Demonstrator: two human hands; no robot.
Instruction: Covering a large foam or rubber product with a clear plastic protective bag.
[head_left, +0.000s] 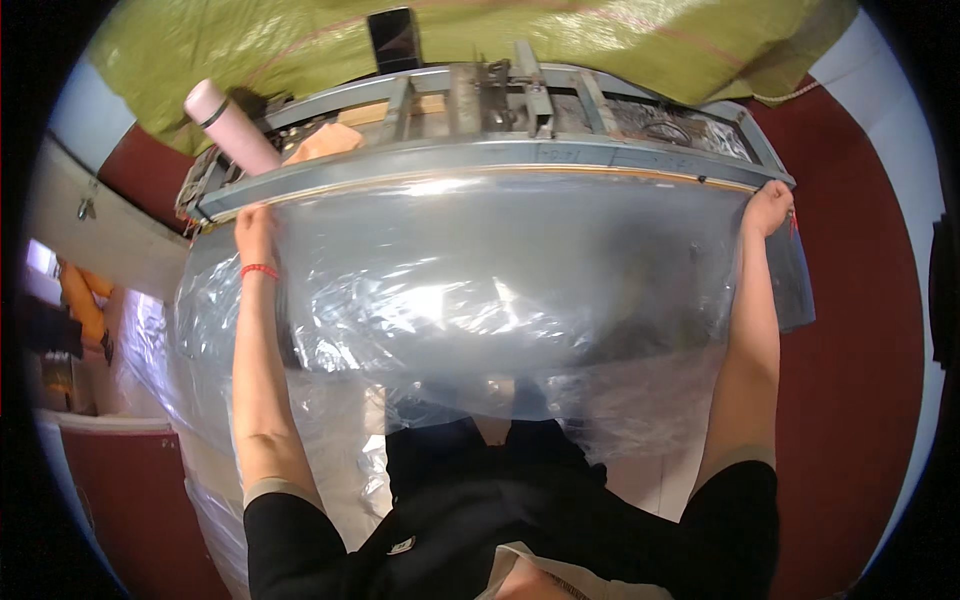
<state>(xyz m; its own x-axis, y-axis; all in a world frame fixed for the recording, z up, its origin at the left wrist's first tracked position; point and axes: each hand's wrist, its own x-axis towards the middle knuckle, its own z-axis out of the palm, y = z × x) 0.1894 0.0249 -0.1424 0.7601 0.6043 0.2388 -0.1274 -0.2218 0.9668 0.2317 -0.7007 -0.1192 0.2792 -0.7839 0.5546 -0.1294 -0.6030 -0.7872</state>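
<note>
A transparent plastic sheet [450,265] stretches between my two hands and lies over the flat front of a grey metal frame machine [440,158]. Its upper edge runs along the machine's long front bar, and its loose lower part drapes toward my legs. My left hand [256,224], with a red bracelet at the wrist, is closed on the sheet's left upper corner. At the bar's right end, my right hand [768,208] pinches the other upper corner. The fingertips of both hands are partly hidden.
Inside the frame's left end leans a pink bottle [236,130] next to an orange cloth [325,143]. A dark phone [394,40] stands behind the frame, against a yellow-green tarp [640,40]. More crumpled plastic film [150,335] lies at the left, near a pale door [110,215].
</note>
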